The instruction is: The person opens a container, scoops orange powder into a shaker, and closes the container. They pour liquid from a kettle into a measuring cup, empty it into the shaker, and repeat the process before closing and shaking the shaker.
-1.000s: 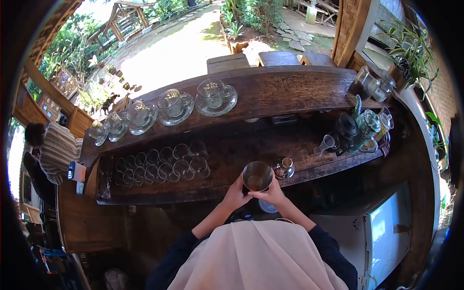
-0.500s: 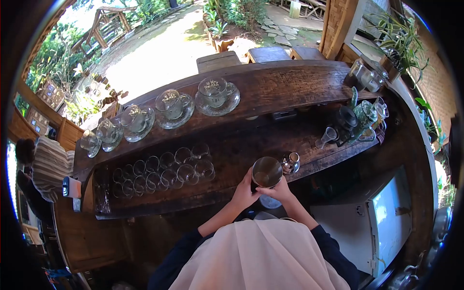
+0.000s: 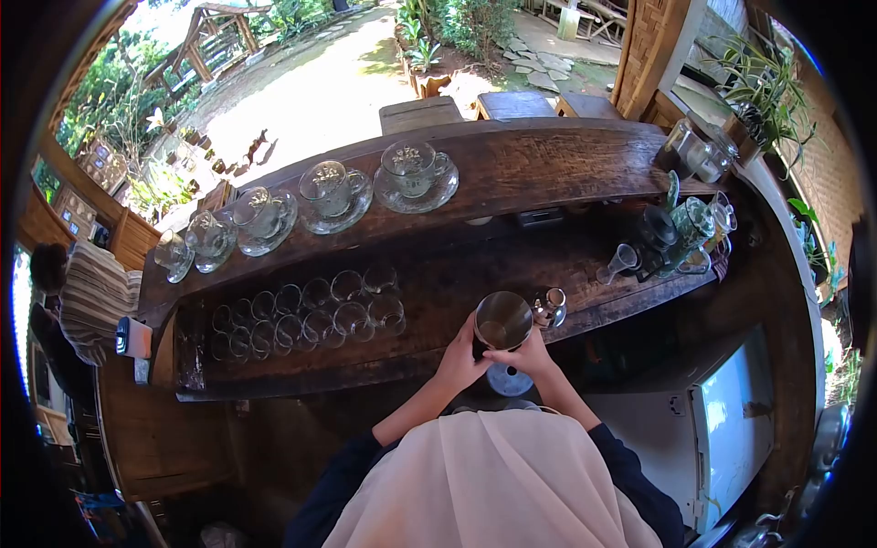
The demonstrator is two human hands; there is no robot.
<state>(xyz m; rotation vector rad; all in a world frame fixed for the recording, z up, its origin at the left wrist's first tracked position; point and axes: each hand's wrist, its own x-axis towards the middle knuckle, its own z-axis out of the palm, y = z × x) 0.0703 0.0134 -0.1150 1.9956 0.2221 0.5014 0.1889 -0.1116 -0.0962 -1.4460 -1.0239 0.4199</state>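
Observation:
Between both hands I hold a metal shaker cup (image 3: 503, 321), its round mouth facing up and its inside visible. My left hand (image 3: 461, 358) wraps its left side. My right hand (image 3: 527, 356) closes round the near right side, thumb against the wall. Just right of the cup, a shiny metal shaker top (image 3: 551, 308) stands on the lower wooden counter (image 3: 438, 274). Further right is a small clear hourglass-shaped glass (image 3: 619, 262).
Glass cups on saucers (image 3: 413, 173) line the upper ledge (image 3: 548, 164). Several empty glasses (image 3: 352, 320) stand at left. A dark-lidded pot (image 3: 656, 228), green glassware (image 3: 692, 222) and jars (image 3: 703, 155) are at right. Below is a white fridge (image 3: 731, 429). Another person (image 3: 91, 297) is far left.
The view has shifted slightly, and the cup sits a little higher in it. Both hands keep hold of the cup.

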